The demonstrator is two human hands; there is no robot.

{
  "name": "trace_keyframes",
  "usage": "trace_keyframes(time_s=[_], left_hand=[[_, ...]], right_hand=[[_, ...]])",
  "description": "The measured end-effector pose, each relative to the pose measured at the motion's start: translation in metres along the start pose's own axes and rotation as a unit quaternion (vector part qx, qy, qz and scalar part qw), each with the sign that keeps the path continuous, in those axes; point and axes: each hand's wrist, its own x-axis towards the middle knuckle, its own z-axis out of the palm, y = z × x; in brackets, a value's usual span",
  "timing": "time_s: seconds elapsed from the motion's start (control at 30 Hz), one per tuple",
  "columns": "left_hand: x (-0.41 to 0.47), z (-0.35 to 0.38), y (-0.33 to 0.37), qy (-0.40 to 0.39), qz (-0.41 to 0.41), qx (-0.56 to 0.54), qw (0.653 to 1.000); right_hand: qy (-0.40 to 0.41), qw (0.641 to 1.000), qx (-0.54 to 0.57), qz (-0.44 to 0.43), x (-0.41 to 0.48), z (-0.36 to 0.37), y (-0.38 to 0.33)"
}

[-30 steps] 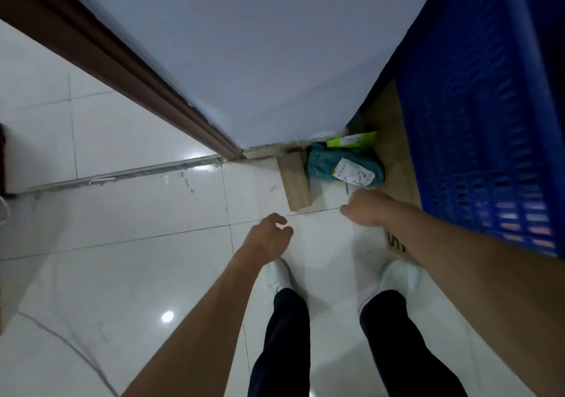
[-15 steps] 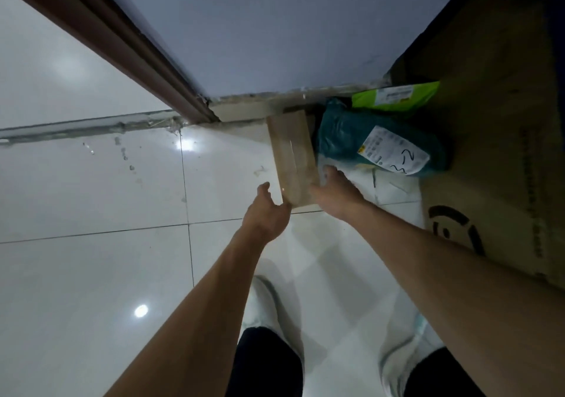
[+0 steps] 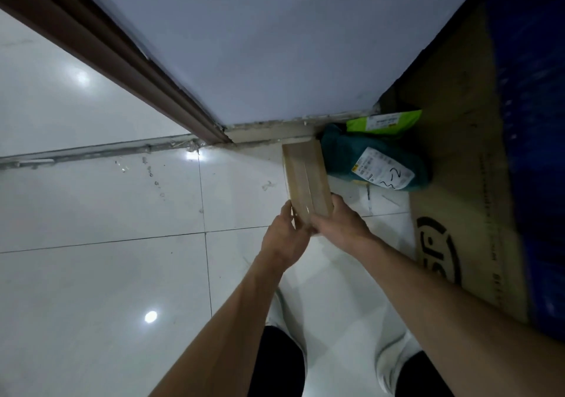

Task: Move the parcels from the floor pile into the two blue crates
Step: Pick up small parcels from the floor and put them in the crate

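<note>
I am pinching the near end of the narrow brown carton [image 3: 307,179] from both sides, with my left hand [image 3: 284,237] curling round its left edge and my right hand [image 3: 341,225] round its right. I judge it too long to be balancing from one side. Its far end is pointing at the wall base [image 3: 269,130], just beside the teal mailer bag [image 3: 342,155] and the green mailer [image 3: 385,121]. Whether it is resting on the floor tile [image 3: 122,213], I cannot tell. The blue crate [image 3: 535,121] is standing to my right, behind printed cardboard [image 3: 458,167].
</note>
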Motion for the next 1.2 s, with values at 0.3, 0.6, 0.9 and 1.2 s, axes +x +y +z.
trace_keyframes(time_s=[0.3,0.6,0.9,1.2], left_hand=[[-0.164,-0.033,0.079,-0.023,0.031,0.036,0.999],[-0.345,-0.056,0.199,-0.035,0.126,0.127,0.983],[-0.479,-0.04,0.3,-0.008,0.256,0.112,0.96],[-0.543,0.003,0.398,-0.026,0.357,0.142,0.923]], right_hand=[[0.02,0.999,0.019,-0.027,-0.187,-0.083,-0.041],[0.087,0.991,0.086,-0.055,-0.381,-0.181,-0.065],[0.166,0.972,0.14,-0.095,-0.499,-0.287,-0.067],[0.249,0.95,0.151,-0.115,-0.545,-0.381,-0.053]])
